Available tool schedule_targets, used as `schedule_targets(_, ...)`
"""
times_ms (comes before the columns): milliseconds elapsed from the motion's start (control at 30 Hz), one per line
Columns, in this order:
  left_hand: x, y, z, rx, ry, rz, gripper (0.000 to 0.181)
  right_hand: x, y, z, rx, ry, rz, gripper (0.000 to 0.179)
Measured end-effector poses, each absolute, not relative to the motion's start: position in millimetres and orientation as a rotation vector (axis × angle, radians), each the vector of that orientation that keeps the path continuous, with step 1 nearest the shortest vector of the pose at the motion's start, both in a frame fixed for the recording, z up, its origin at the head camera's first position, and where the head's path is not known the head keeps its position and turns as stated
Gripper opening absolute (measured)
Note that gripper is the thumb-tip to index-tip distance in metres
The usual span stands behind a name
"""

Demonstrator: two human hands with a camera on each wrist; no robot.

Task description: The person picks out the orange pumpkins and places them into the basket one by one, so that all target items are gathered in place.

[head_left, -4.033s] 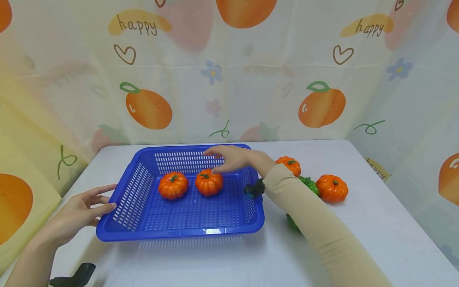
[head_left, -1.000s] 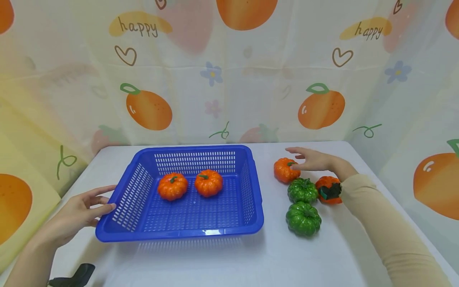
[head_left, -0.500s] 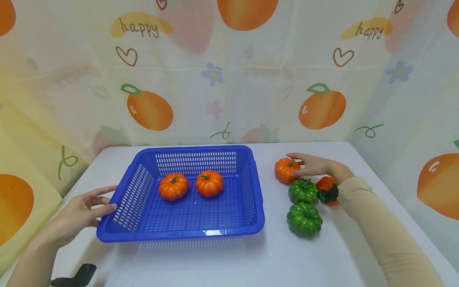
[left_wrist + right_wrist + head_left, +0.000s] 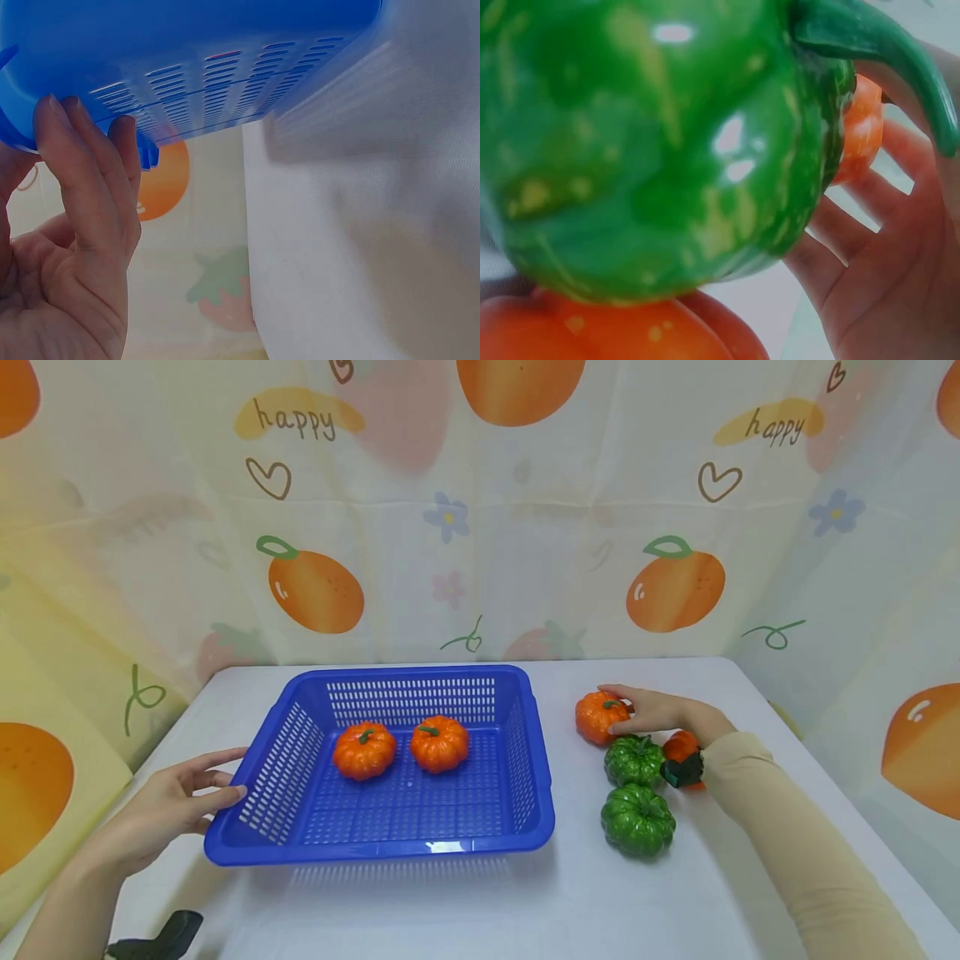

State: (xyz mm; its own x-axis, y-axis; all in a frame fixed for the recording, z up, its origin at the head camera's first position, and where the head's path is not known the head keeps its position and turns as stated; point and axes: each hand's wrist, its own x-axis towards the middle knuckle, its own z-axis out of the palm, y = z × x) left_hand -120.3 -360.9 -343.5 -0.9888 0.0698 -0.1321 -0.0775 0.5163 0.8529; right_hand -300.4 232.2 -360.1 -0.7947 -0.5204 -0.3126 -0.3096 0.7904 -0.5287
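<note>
On the far right part of the white-covered bench (image 4: 577, 902), the right hand (image 4: 660, 710) grips a glossy, ribbed orange toy pumpkin with a short green stem (image 4: 596, 718), thumb on the near side and fingers round the far side. The pumpkin sits on the bench, well apart from the basket. Just in front of it is a glossy green ribbed pumpkin (image 4: 632, 762), and nearer the person a second green ribbed pumpkin (image 4: 637, 821). Another orange ribbed pumpkin (image 4: 681, 743) is partly hidden behind the right wrist, which wears a black device (image 4: 684, 771) below a beige sleeve (image 4: 787, 827).

Toward the left, the left hand (image 4: 161, 806) holds the left rim of a rectangular blue plastic basket with slotted walls (image 4: 382, 851); the left wrist view shows its fingertips against the outer wall. Inside the basket lie two orange pumpkins, a left one (image 4: 364, 752) and a right one (image 4: 440, 745), apart from each other on the floor.

Behind the bench hangs a pale cloth printed with oranges, hearts and flowers (image 4: 532, 585).
</note>
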Motion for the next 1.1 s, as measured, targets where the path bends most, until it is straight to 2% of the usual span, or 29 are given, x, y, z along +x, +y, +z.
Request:
schedule_targets(433,-120.4,-359.2,-342.4,-0.041,2.613,1.433,0.068,-301.6,233.0,-360.8,-0.636,2.590,-0.643,0.077)
schedule_targets(1100,-120.6,-361.1,-341.5,-0.029,2.608,1.443,0.067,-298.1,219.2,-326.6,-0.690,2.632,-0.745,0.078)
